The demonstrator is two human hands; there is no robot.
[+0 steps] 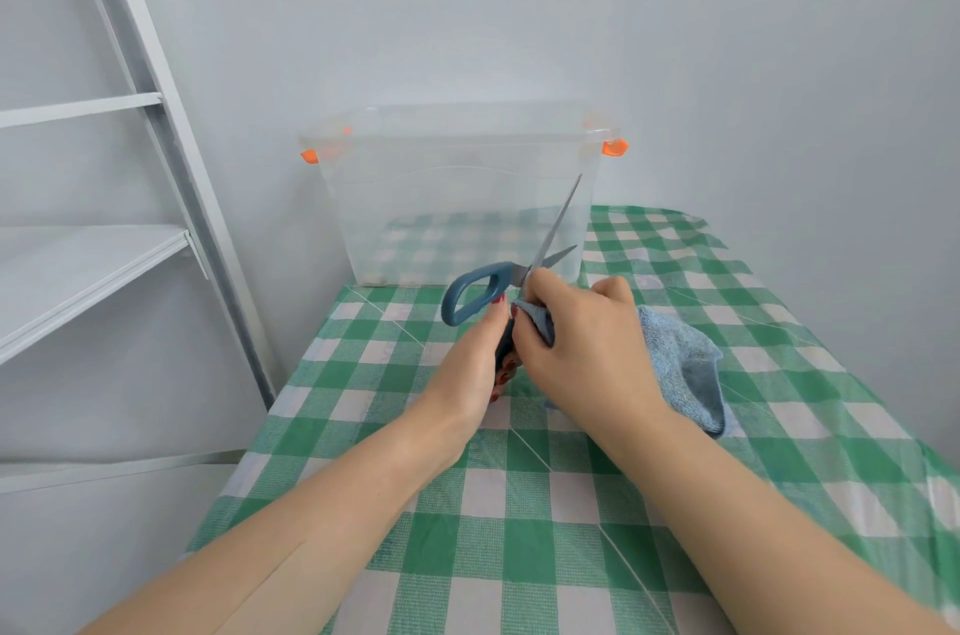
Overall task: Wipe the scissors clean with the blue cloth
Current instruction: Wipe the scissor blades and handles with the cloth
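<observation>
- Gripping scissors [498, 276] handle with left hand [478, 359] fingers curled, mid-frame.
- Pinching blue cloth [675, 364] at pivot with right hand [587, 348] fingers.
- Could nick skin: blades gaping beside the wipe.

The box [462, 197] sits at the far end of the table [519, 530]. The scissors [475, 294] are just in front of it, the cloth [680, 364] to their right. A shelf [93, 270] stands left of the table.

Scissors [524, 265]: shiny metal blades, matt plastic handles. Cloth [680, 364]: nubby. Bin [457, 197]: clear plastic.
</observation>
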